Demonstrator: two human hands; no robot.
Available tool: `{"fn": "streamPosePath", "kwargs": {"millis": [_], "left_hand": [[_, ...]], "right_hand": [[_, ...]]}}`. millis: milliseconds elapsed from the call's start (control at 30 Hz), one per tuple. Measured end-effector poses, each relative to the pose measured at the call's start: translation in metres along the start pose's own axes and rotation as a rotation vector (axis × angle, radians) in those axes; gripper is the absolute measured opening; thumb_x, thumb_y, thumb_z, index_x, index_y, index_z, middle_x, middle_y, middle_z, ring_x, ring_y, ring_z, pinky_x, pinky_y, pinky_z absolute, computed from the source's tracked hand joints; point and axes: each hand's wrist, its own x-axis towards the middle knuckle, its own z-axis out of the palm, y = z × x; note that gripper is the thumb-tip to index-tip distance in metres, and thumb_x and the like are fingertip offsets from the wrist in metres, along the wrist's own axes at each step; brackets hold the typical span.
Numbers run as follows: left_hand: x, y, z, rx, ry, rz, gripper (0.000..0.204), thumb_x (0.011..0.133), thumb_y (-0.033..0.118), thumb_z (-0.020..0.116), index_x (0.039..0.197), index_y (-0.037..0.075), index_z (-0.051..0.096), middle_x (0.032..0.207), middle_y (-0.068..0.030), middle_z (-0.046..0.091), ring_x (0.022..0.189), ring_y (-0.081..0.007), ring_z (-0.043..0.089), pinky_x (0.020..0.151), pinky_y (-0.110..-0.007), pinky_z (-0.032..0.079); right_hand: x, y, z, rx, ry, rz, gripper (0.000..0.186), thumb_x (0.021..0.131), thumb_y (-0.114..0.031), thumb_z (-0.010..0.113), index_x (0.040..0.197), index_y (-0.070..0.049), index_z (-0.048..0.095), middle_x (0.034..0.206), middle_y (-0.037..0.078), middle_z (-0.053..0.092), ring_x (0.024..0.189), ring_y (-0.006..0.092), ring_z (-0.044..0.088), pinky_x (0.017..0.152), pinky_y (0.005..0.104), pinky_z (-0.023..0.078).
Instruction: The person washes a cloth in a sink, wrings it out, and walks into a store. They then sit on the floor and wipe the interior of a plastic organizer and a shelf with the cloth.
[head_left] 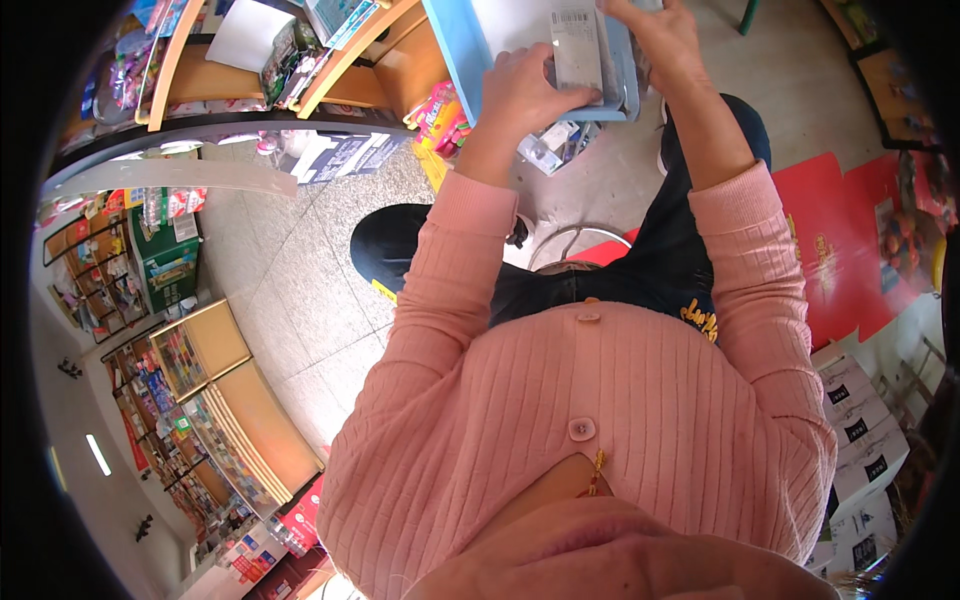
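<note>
A light-blue box or tray (457,48) with a white inside sits at the top edge of the head view, over my knees. A flat, pale package (577,62) with a barcode label lies in it. My left hand (528,88) grips the package's lower left side, thumb stretched along its near edge. Over the box's right side is my right hand (668,45), partly cut off by the picture edge. Its thumb reaches toward the package's upper right corner, apart from the other fingers. Whether it touches the package cannot be made out.
Small packaged items (560,143) lie below the box. To the left are a wooden shelf (405,75) and a pink-and-yellow packet (440,118). Red sheets or bags (815,245) lie to the right, above stacked white cartons (860,425). Stocked shelves (190,400) stand far left.
</note>
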Motion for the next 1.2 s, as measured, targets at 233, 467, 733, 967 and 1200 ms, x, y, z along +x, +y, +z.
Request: {"fn": "streamPosePath", "kwargs": {"millis": [233,467,733,967,1200], "left_hand": [[0.002,-0.02,0.01,-0.222,-0.08,0.084,0.062,0.059,0.047,0.079,0.106,0.009,0.067,0.094,-0.0102,0.071,0.09,-0.0298,0.066,0.079,-0.038,0.049],[-0.024,-0.02,-0.027,-0.794,0.386,-0.149,0.048,0.068,0.026,0.081,0.104,0.0,0.063,0.094,-0.0103,0.068,0.082,-0.0156,0.064,0.075,-0.029,0.051],[-0.046,-0.119,-0.015,-1.475,0.827,-0.319,0.021,0.082,0.0,0.067,0.102,-0.006,0.061,0.099,-0.0116,0.064,0.084,-0.0182,0.061,0.074,-0.03,0.049],[-0.062,-0.115,0.032,-1.561,0.553,-0.369,0.025,0.084,-0.005,0.062,0.108,-0.003,0.058,0.098,-0.0123,0.064,0.089,-0.0233,0.064,0.078,-0.039,0.054],[-0.062,-0.069,-0.011,-0.926,0.096,-0.03,0.033,0.076,0.008,0.073,0.105,-0.005,0.062,0.095,-0.0106,0.067,0.084,-0.016,0.064,0.074,-0.028,0.05]], "right_hand": [[-0.007,-0.012,0.0,-0.227,-0.069,-0.057,0.051,0.07,-0.011,0.074,0.118,-0.001,0.059,0.095,0.012,0.066,0.084,0.0186,0.063,0.073,0.031,0.052],[-0.005,-0.018,0.0,-0.256,0.058,-0.104,0.051,0.071,-0.012,0.074,0.119,-0.004,0.059,0.092,0.012,0.066,0.079,0.0196,0.063,0.069,0.0319,0.053],[-0.006,-0.03,-0.006,-0.045,0.109,-0.134,0.048,0.072,-0.007,0.073,0.118,-0.004,0.059,0.092,0.01,0.064,0.072,0.0161,0.061,0.061,0.0285,0.051],[-0.008,-0.031,-0.003,-0.081,0.118,-0.088,0.048,0.072,-0.007,0.072,0.118,-0.005,0.059,0.085,0.007,0.064,0.061,0.0124,0.057,0.05,0.025,0.046],[-0.004,-0.02,-0.003,-0.185,0.034,-0.255,0.051,0.069,-0.008,0.074,0.118,-0.005,0.059,0.09,0.009,0.065,0.072,0.0169,0.062,0.062,0.0288,0.051]]}}
